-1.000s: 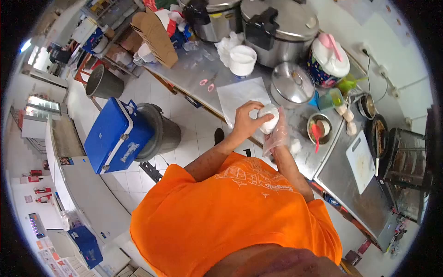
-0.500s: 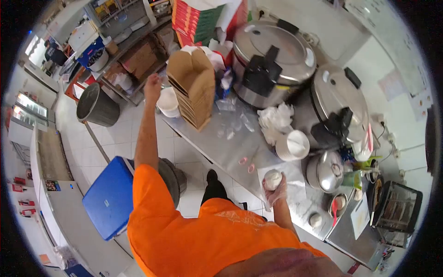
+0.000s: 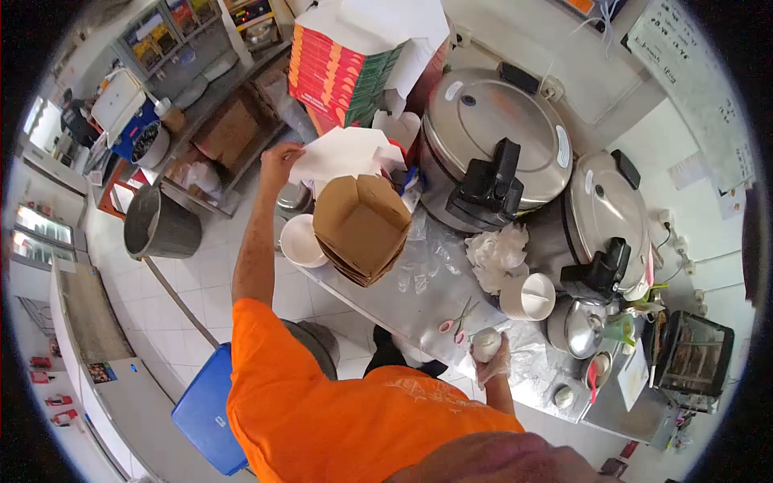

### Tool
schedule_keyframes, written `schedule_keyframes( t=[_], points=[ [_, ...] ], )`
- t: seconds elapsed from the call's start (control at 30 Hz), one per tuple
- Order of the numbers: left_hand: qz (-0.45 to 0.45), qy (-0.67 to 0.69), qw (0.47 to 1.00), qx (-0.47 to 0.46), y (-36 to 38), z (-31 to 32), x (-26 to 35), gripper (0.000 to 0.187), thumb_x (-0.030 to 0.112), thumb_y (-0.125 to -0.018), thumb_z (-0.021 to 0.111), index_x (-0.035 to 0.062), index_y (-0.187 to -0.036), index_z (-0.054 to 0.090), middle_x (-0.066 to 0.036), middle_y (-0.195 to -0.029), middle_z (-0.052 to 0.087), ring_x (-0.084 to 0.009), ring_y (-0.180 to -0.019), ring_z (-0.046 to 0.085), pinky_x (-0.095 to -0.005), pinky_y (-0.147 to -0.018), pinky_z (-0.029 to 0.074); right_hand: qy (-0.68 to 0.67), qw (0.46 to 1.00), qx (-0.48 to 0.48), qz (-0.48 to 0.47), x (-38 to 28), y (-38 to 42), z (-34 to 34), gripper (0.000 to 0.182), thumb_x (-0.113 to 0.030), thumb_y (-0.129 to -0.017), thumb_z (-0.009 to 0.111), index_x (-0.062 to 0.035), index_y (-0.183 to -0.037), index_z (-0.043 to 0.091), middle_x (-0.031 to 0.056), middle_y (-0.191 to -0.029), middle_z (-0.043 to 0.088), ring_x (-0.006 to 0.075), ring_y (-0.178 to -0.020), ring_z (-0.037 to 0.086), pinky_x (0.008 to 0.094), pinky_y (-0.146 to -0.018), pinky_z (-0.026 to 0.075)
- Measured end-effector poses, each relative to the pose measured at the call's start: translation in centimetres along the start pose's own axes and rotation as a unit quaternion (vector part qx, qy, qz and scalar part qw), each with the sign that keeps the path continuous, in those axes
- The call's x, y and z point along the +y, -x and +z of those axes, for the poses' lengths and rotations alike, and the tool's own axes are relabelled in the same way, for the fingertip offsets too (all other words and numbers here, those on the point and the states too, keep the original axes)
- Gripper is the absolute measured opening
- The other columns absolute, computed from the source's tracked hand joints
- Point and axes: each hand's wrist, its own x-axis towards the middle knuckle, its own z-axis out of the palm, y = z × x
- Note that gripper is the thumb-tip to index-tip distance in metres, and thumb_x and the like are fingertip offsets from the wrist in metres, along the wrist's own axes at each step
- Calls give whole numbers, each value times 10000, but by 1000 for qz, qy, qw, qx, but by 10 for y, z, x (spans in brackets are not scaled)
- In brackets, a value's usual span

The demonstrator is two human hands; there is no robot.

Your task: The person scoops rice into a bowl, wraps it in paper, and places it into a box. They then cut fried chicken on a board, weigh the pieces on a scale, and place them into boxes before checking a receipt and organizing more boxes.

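My left hand reaches out over the far end of the counter, fingers closed on the edge of a white folded-card takeaway box. Just below it stands a stack of brown cardboard food boxes, beside white bowls. In a clear plastic glove, my right hand holds a round white lump that looks like rice. Near that hand lie scissors with pink handles and a stack of white paper bowls.
Two large rice cookers line the wall, with crumpled white plastic before them. A lidded pot and a bowl with a red spoon are at right. Red patterned boxes stand behind; a bin is on the floor.
My left hand has come to the white takeaway box, which now extends over the brown stack. My right hand keeps the white lump. The camera view has shifted.
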Motion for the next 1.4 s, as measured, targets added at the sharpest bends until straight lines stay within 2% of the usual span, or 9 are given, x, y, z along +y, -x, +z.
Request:
schedule_keyframes(
  t=[0.4,0.73,0.8,1.0,1.17,1.23,1.27,1.37,1.4],
  points=[
    [159,-115,971,-138,31,-11,89,166,-14,-791,584,35,-945,624,-122,-908,657,-313,-881,612,-375,-772,494,1,999,6,-48,-13,-8,15,484,-500,-880,499,-114,-1172,494,89,-1059,575,253,-904,586,401,-715,520],
    [356,-190,902,153,-154,-144,284,126,65,-839,572,35,-937,644,-131,-962,642,-308,-882,621,-378,-789,479,7,998,30,-50,1,-7,21,548,-521,-861,514,-111,-1221,469,103,-1111,549,262,-948,572,417,-754,509],
    [323,-271,907,11,-238,-141,266,677,266,-761,715,141,-1351,409,-217,-1389,385,-361,-1281,351,-441,-1066,271,11,998,47,-50,3,-5,31,519,-524,-866,513,-120,-1191,486,89,-1090,560,262,-914,572,397,-741,513],
    [369,-256,803,392,-187,-63,263,546,186,-785,675,-5,-1235,432,-198,-1069,592,-320,-1023,564,-439,-881,432,-14,997,21,-78,13,9,45,529,-534,-845,536,-120,-1173,517,85,-1048,589,242,-881,600,378,-710,539],
    [69,-88,985,-131,-14,23,98,250,193,-805,589,40,-999,623,-159,-766,640,-321,-690,612,-401,-690,482,-63,997,17,-51,14,23,41,551,-518,-897,443,-76,-1225,481,103,-1093,564,264,-952,576,392,-837,481],
    [200,30,953,-226,38,86,-9,229,229,-833,569,80,-979,665,-169,-864,652,-304,-804,634,-379,-744,492,-66,996,27,-50,16,23,37,548,-513,-895,455,-80,-1231,478,102,-1106,562,250,-977,568,384,-891,452],
    [-1,134,956,-262,47,113,3,311,304,-843,640,-2,-887,668,-70,-757,650,-140,-661,582,-304,-643,477,-62,997,12,-40,19,16,27,549,-506,-891,471,-81,-1238,472,104,-1121,557,249,-995,565,382,-894,455],
    [135,-140,878,-437,39,158,39,360,390,-825,602,89,-1006,681,-116,-900,665,-267,-849,637,-377,-767,493,-46,997,32,-45,27,-8,18,571,-497,-870,519,-76,-1252,457,117,-1180,534,273,-1031,565,402,-830,506],
    [-67,-98,878,-463,34,166,59,399,391,-841,614,25,-995,662,-106,-834,657,-224,-793,643,-344,-709,502,-58,996,43,-44,26,-5,27,564,-495,-871,520,-80,-1248,459,117,-1167,541,271,-1001,577,398,-801,514]
  ],
)
